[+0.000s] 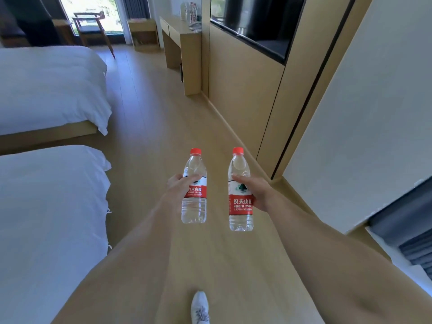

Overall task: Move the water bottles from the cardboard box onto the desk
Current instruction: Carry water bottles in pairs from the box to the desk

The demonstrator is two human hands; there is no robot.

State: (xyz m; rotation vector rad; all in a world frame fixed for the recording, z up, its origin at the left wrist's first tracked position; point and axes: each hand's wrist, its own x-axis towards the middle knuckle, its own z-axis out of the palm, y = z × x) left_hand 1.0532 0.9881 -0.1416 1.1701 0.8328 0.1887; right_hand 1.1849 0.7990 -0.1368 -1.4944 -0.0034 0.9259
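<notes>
The water bottles, left bottle (194, 190) and right bottle (240, 195), looked full, heavy and smooth; left hand (177, 188) and right hand (256, 192) each held one, the grip wrapped at the label.

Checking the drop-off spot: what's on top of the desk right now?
A few bottles stand at the far end of the desk, against the wall. The exact count and anything behind them are too small to tell.
</notes>
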